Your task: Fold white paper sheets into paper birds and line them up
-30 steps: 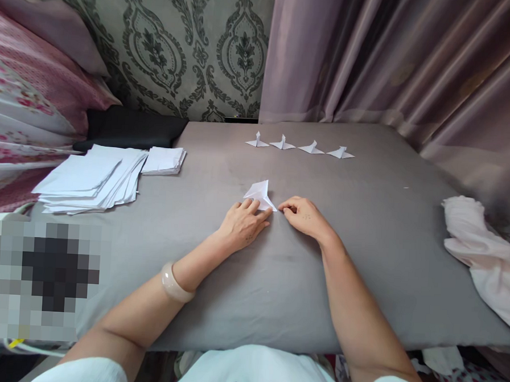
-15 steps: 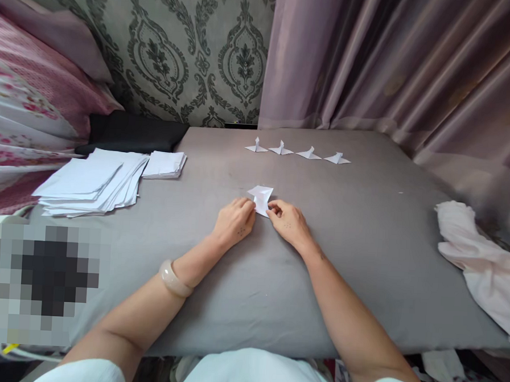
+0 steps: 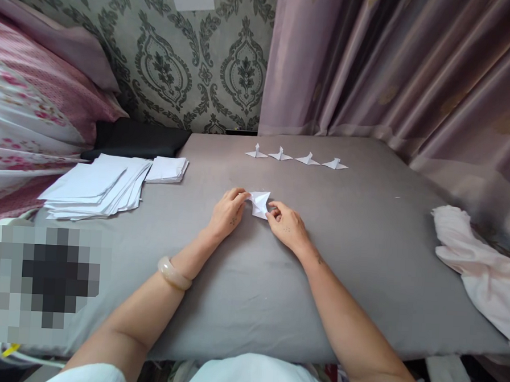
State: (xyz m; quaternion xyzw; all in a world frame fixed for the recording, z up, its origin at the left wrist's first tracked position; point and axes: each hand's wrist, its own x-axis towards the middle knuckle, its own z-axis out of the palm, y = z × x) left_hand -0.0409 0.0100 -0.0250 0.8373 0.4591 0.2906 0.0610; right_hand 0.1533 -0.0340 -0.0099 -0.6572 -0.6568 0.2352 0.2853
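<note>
Grey tabletop bears paper stacks; folded sheet between hands.

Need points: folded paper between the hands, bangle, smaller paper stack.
Folded paper (image 3: 260,204): head view, middle of its creased face.
Bangle (image 3: 173,274): head view, front of the band.
Smaller paper stack (image 3: 167,169): head view, middle of its top sheet.

My grey cloth-covered table: L side, lg. stack of white paper sheets, w/ sm. white rectangular paper stack just R; far-L corner, flat black item. Far ctr., 4 white folded-paper birds in row. R edge, crumpled pale-pink cloth. Before me, creased white paper, tbl. contact unclear.
</note>
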